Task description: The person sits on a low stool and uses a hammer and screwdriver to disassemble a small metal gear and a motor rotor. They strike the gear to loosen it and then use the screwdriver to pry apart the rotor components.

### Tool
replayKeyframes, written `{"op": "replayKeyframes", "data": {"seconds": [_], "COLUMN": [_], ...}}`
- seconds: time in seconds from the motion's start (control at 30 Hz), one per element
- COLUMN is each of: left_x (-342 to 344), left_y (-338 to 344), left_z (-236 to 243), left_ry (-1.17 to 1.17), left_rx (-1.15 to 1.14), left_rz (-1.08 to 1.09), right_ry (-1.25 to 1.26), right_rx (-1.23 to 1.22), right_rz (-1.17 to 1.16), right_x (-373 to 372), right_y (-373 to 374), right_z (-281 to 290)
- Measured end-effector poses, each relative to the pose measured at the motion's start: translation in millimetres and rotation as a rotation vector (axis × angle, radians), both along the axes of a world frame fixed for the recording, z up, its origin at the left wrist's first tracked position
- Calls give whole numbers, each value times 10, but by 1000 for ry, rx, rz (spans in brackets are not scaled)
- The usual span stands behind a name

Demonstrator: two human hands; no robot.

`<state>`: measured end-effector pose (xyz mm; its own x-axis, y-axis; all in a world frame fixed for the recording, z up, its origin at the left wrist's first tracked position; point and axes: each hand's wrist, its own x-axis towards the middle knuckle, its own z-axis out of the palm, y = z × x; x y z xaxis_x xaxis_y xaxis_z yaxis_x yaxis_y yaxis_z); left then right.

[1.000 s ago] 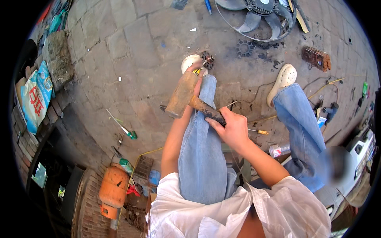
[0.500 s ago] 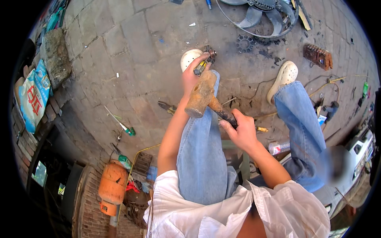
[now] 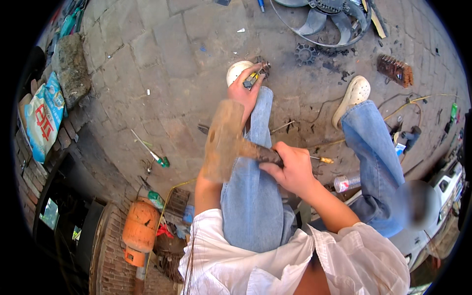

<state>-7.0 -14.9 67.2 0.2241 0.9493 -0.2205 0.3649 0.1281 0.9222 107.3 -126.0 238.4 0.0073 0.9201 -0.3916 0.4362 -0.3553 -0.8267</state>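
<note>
My right hand (image 3: 294, 167) is closed round the dark handle of a heavy sledgehammer (image 3: 221, 142). Its rusty, blocky head is raised over my left forearm and left thigh, slightly smeared by motion. Farther off, beside the white clog (image 3: 238, 73) on my left foot, my left hand (image 3: 241, 94) grips a short tool with a yellow and black handle (image 3: 251, 78); its kind is not clear. The tool's far end is at a small rusty metal part (image 3: 266, 66) by the clog. My fingers partly cover both.
A fan in a ring (image 3: 319, 24) lies at the far right, near a dark toothed disc (image 3: 305, 53) and a stiff brush (image 3: 395, 70). Screwdrivers lie either side, one green-handled (image 3: 161, 161). An orange gas cylinder (image 3: 140, 226) stands near left; a plastic bottle (image 3: 345, 183) lies right.
The sledgehammer has come up toward me and to the left, its head now larger and turned. My right hand shifted slightly nearer. My left hand stays by the clog with its tool.
</note>
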Motion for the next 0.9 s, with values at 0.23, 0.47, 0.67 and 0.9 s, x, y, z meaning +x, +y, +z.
{"op": "replayKeyframes", "data": {"seconds": [0.23,0.47,0.67,0.9], "left_x": [-36,-22,3,-148], "left_y": [21,-54,-52,-36], "left_z": [-80,-85,-84,-171], "left_ry": [-86,-27,-83,-189], "left_rx": [-4,9,50,-21], "left_rz": [21,34,38,124], "right_ry": [-19,-143,100,-252], "right_rx": [-87,-243,96,-386], "right_rz": [-71,-143,-17,-194], "right_x": [-81,-49,-79,121], "right_y": [109,61,90,78], "right_z": [-120,-343,29,-563]}}
